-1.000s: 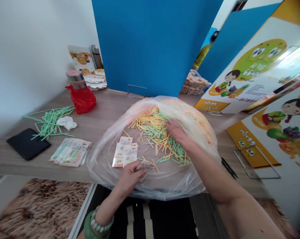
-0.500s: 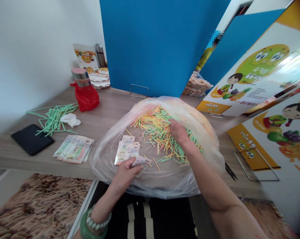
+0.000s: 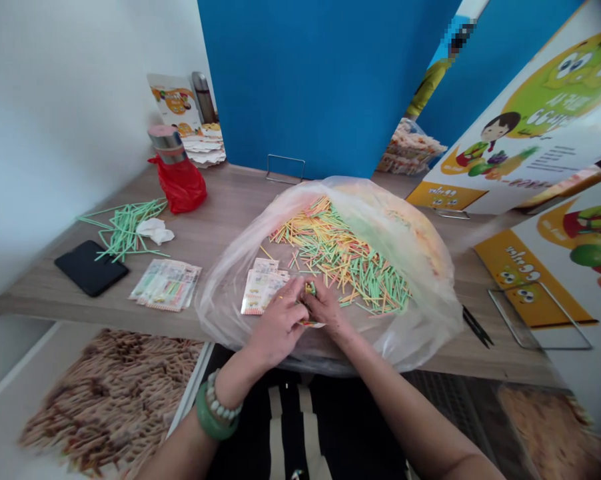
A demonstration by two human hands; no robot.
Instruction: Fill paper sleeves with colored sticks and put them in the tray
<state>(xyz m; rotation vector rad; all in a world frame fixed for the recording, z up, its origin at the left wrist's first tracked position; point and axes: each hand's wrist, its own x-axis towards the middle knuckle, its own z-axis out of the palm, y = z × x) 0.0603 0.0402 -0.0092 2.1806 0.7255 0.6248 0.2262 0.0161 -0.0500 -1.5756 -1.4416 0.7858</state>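
My left hand (image 3: 279, 325) is closed on a small printed plastic packet (image 3: 313, 325), mostly hidden by my fingers. Right beside it, my right hand (image 3: 325, 308) pinches a small bunch of short coloured sticks (image 3: 309, 289), whose ends show at the packet. Both hands meet over the near part of a big clear plastic bag (image 3: 230, 267) spread on the table. Inside lies a heap of loose thin sticks (image 3: 350, 257) in green, yellow, orange and pink. Flat printed packets (image 3: 256, 291) lie on the bag left of my hands.
Left of the bag are filled packets (image 3: 165, 285), a black phone (image 3: 91, 268), long green sticks (image 3: 125, 230), a crumpled tissue (image 3: 155, 231) and a red bag (image 3: 183, 185) around a cup. Black tweezers (image 3: 477, 327) lie at right, near printed display boards (image 3: 535, 280). A person's yellow sleeve (image 3: 428, 87) shows behind.
My right hand has left the stick heap and come back to my left hand, bringing a bunch of sticks to the packet. The view has shifted slightly.
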